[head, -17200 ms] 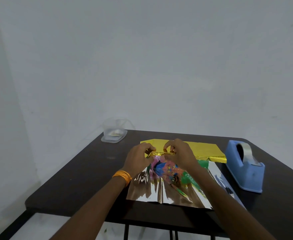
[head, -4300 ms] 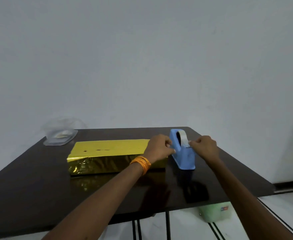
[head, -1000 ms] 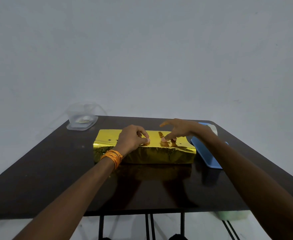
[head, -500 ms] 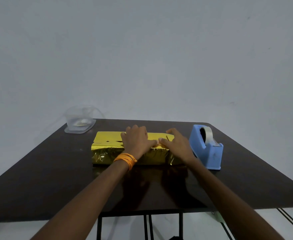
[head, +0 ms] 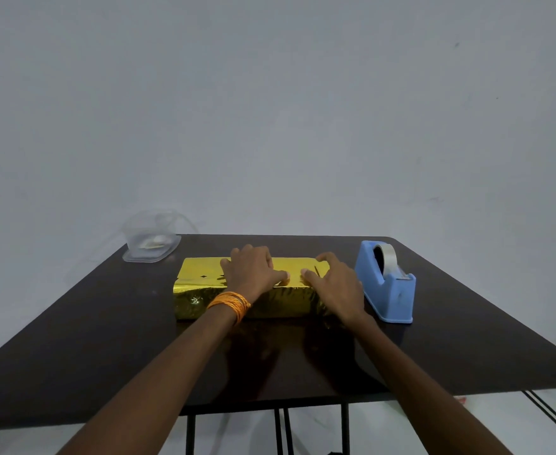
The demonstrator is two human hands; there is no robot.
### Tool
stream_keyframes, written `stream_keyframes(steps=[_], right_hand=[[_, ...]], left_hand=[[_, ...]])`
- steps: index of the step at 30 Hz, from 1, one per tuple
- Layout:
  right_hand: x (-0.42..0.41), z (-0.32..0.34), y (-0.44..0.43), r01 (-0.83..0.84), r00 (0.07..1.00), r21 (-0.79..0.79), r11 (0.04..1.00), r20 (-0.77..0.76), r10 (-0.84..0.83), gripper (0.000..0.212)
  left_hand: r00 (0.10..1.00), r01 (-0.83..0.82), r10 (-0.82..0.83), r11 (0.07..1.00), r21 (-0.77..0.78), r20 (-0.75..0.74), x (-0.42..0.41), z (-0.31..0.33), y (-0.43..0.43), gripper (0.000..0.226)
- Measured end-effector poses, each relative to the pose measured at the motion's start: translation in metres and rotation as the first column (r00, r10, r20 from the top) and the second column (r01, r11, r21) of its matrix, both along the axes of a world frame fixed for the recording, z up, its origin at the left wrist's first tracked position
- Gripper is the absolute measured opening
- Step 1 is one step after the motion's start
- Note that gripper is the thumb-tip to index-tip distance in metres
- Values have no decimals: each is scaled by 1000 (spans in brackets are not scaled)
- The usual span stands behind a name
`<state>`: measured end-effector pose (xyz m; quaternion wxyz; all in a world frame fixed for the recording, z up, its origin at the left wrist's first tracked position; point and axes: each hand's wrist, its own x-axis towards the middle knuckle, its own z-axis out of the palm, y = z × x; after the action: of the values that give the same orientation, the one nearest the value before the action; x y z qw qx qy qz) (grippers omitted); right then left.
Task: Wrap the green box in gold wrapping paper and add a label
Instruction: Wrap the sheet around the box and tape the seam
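Note:
The box, fully covered in gold wrapping paper [head: 201, 276], lies lengthwise across the middle of the dark table [head: 106, 339]. My left hand [head: 252, 270], with orange bangles at the wrist, lies flat on the box's top near its centre. My right hand [head: 332, 284] lies flat on the top at the right end. The two thumbs nearly meet and press down on the paper. No green of the box shows. No label is visible on the box.
A blue tape dispenser [head: 386, 284] with a roll of clear tape stands just right of the box. A clear plastic container [head: 150, 239] sits at the table's back left corner. A plain wall rises behind the table.
Both hands have gone from fingertip touches on the box's top to lying flat on it, thumbs close together. The view has shifted, so the tape dispenser is now in full sight.

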<state>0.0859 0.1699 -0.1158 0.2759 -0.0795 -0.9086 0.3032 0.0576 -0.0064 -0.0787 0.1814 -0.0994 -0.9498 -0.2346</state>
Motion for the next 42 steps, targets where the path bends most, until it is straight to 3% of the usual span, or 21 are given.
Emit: stream_keyframes(steps=[3, 7, 10, 13, 15, 17, 19, 21, 23, 25, 29, 36, 42], right_hand=[[3, 1, 7, 34, 999, 9, 999, -7, -34, 50], [14, 4, 24, 105, 985, 20, 994, -142, -101, 30], [32, 17, 43, 148, 965, -42, 988, -212, -154, 19], [46, 30, 65, 246, 920, -5, 969, -312, -236, 13], [52, 36, 83, 297, 918, -46, 954, -262, -298, 16], [53, 37, 105, 293, 948, -98, 951, -100, -302, 22], [53, 34, 118, 261, 965, -108, 959, 40, -258, 42], [53, 33, 124, 233, 972, -249, 940, 98, -215, 54], [51, 36, 127, 200, 979, -444, 874, 124, -161, 51], [48, 41, 130, 177, 982, -537, 825, 153, -111, 40], [44, 49, 138, 144, 988, -607, 782, 139, -74, 32], [50, 55, 127, 120, 986, -466, 877, -44, -158, 25], [70, 35, 128, 83, 990, -622, 778, -40, -137, 32]], left_hand=[[1000, 7, -7, 1000, -8, 13, 0, 1, -1, 37], [1000, 7, -6, 999, -39, 29, 1, 3, -2, 35], [996, 43, -47, 997, -58, -70, 8, 5, 7, 26], [963, 206, -203, 979, 1, -177, 19, 6, 31, 24], [930, 352, -334, 930, 109, -151, 28, 8, 56, 22], [900, 436, -428, 880, 191, -81, 34, 11, 84, 21], [877, 472, -481, 860, 195, -5, 37, 9, 112, 26], [863, 489, -503, 856, 166, 52, 38, 5, 137, 27], [852, 500, -516, 852, 156, 85, 39, 0, 155, 31], [846, 505, -523, 848, 163, 101, 40, -6, 168, 40], [867, 479, -494, 862, 164, 63, 36, -13, 177, 39], [868, 493, -497, 864, 106, 15, 36, -14, 181, 37], [873, 483, -488, 867, 126, 15, 38, -15, 181, 33]])
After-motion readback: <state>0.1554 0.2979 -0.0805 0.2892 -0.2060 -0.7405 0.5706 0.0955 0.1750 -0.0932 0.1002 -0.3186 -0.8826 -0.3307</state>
